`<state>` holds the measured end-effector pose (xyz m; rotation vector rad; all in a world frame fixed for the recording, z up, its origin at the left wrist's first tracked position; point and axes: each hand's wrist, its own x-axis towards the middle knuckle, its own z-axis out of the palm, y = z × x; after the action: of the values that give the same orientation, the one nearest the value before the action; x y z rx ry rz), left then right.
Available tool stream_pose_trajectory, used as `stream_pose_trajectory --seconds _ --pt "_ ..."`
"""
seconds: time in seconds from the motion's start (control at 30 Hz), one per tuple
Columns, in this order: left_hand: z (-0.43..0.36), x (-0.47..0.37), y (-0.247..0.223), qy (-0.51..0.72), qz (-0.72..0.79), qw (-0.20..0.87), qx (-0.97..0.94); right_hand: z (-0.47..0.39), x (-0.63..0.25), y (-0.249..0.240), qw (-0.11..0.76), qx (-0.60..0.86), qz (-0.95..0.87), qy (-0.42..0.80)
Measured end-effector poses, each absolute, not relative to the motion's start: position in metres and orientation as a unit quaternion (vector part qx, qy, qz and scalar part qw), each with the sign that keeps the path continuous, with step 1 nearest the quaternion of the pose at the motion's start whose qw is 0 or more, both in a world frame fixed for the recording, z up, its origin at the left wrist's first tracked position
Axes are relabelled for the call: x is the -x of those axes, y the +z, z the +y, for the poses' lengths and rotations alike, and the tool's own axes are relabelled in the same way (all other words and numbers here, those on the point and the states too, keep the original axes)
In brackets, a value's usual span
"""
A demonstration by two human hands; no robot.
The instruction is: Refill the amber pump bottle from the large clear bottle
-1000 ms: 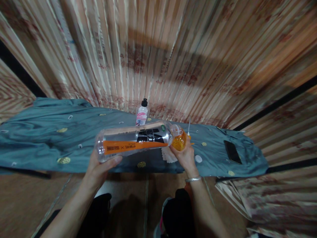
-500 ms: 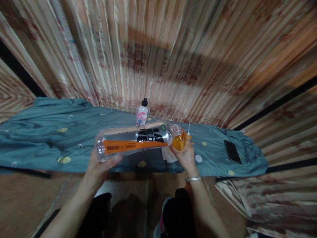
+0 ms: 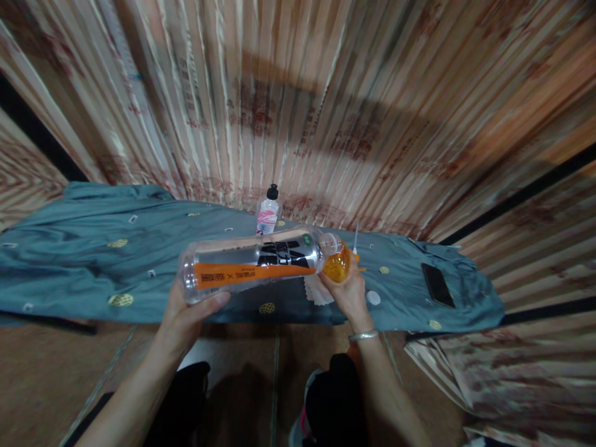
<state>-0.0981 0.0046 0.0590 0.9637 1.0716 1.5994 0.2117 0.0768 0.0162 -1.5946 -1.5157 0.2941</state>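
Observation:
A large clear bottle (image 3: 251,264) with an orange and black label lies nearly level above the cloth. My left hand (image 3: 189,316) is closed round its base end, the thumb along the underside. At its neck end, my right hand (image 3: 347,288) is closed round a small transparent container (image 3: 337,264) with orange-yellow contents. The bottle's mouth meets this container; the exact contact is hard to make out. Behind the large bottle stands a smaller clear bottle (image 3: 267,216) with a black cap and pink label, its lower part hidden.
A blue-green patterned cloth (image 3: 153,248) covers the narrow table. On it are a black phone (image 3: 437,285) at the right, a white disc (image 3: 373,298), a white tissue (image 3: 318,291) and a thin white stick-like item (image 3: 356,239) with orange parts. A pleated curtain (image 3: 288,124) hangs behind.

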Motion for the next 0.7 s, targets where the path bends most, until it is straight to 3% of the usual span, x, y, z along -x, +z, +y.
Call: stream_pose_trajectory --seconds 0.7 --pt "0.0082 0.0946 0.0610 0.678 0.433 0.468 -0.367 0.0771 -0.2126 0.0146 0.452 0.635 -0.615 0.120"
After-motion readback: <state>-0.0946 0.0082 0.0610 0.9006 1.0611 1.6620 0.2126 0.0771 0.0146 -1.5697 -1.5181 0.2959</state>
